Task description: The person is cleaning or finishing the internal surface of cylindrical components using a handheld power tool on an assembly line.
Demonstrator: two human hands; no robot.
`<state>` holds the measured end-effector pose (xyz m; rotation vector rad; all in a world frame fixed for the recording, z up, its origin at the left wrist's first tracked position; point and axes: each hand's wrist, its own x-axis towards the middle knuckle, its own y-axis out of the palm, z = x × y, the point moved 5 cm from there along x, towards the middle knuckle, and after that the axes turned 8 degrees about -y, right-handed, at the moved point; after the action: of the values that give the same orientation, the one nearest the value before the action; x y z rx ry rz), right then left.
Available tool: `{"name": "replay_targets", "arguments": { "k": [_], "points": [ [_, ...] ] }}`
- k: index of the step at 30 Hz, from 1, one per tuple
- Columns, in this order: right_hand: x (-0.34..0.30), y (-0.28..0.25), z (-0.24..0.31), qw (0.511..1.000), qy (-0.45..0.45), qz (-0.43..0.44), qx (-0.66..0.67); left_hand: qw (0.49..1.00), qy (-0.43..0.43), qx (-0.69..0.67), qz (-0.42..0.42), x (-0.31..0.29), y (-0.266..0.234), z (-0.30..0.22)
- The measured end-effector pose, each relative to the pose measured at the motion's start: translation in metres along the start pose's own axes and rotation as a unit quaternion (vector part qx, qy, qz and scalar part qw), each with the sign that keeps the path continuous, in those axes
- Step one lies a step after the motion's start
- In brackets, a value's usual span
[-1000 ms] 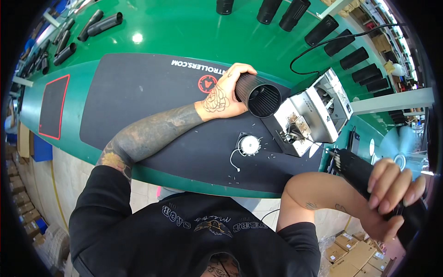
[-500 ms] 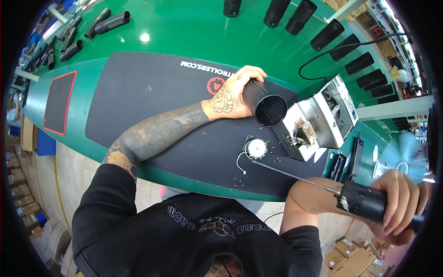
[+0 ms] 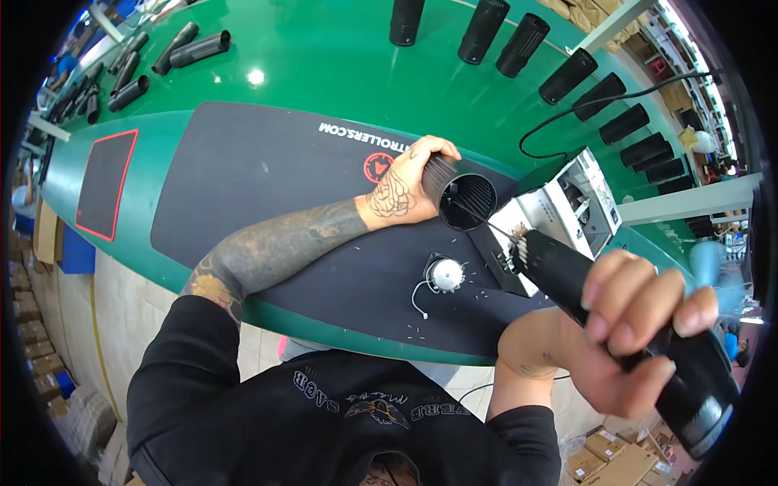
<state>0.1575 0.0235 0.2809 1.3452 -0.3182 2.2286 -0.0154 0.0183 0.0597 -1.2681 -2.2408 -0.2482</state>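
Left hand (image 3: 401, 190) wraps the ribbed black plastic tube (image 3: 458, 190), fingers closed around its wall, open mouth tilted toward the right hand; the tube rests on the black rubber mat (image 3: 259, 178). Right hand (image 3: 628, 332) is clenched on the black powered screwdriver (image 3: 624, 320), its thin bit reaching toward the mouth. Judgement: line the bit up with the bore axis before driving, and brace the tube firmly against the mat. Small white round motor part (image 3: 446, 275) with a wire lies just below; grey metal fixture box (image 3: 567, 206) stands beside the tube.
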Motion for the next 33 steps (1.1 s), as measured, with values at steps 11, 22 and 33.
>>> {"name": "replay_targets", "arguments": {
  "k": [11,22,33],
  "points": [
    [-0.004,0.005,-0.019,1.0,0.019,-0.009,0.004,1.0,0.003,0.001,-0.014,0.0,-0.004,0.0],
    [0.005,0.016,-0.011,1.0,0.022,0.008,-0.017,1.0,-0.01,0.004,0.023,0.005,-0.009,-0.01],
    [0.009,0.022,-0.019,0.997,0.063,-0.017,-0.045,1.0,-0.001,-0.027,0.001,0.007,-0.011,-0.001]
  ]
}}
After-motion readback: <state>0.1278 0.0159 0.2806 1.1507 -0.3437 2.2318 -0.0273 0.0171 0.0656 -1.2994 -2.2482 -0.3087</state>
